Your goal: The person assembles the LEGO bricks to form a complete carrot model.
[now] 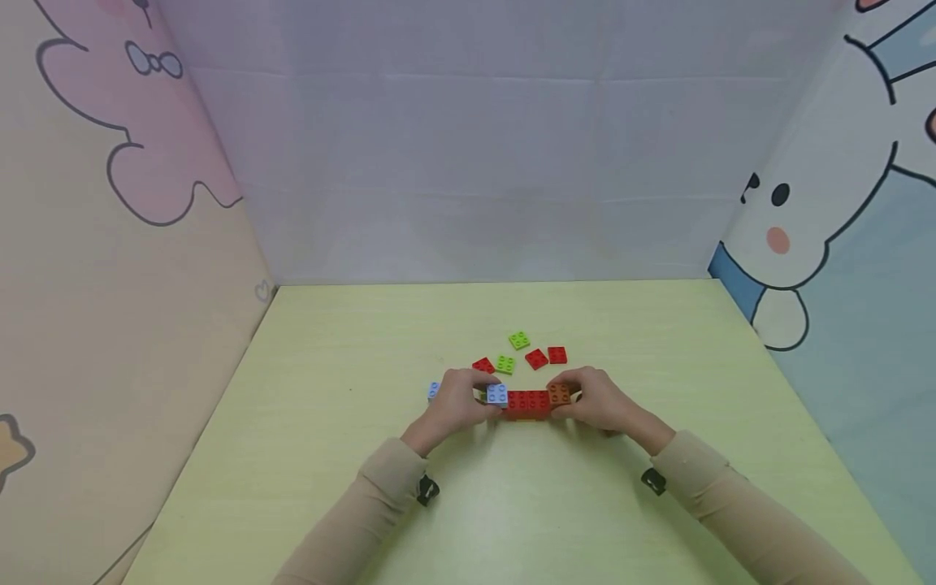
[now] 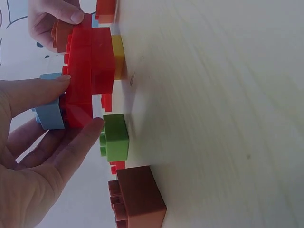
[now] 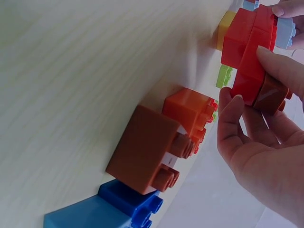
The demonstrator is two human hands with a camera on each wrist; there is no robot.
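Both hands hold one structure of toy building bricks. Its long red row (image 1: 528, 402) has a light blue brick (image 1: 497, 395) on top at the left end and a brown brick (image 1: 559, 394) on top at the right end. Under the row's middle sit another red brick (image 2: 103, 59) and a yellow brick (image 2: 118, 57) at the bottom. My left hand (image 1: 459, 400) pinches the left end, its thumb at the seam below the light blue brick. Gripping the right end, my right hand (image 1: 601, 400) has its thumb along the red side and fingers around the brown brick.
Behind the structure lie several loose red bricks (image 1: 557, 355) and green bricks (image 1: 519, 340). A pale blue brick (image 1: 434, 391) lies left of my left hand. In the right wrist view, an orange brick (image 3: 187, 111), a brown brick (image 3: 142, 149) and a dark blue brick (image 3: 128, 197) stand nearby.
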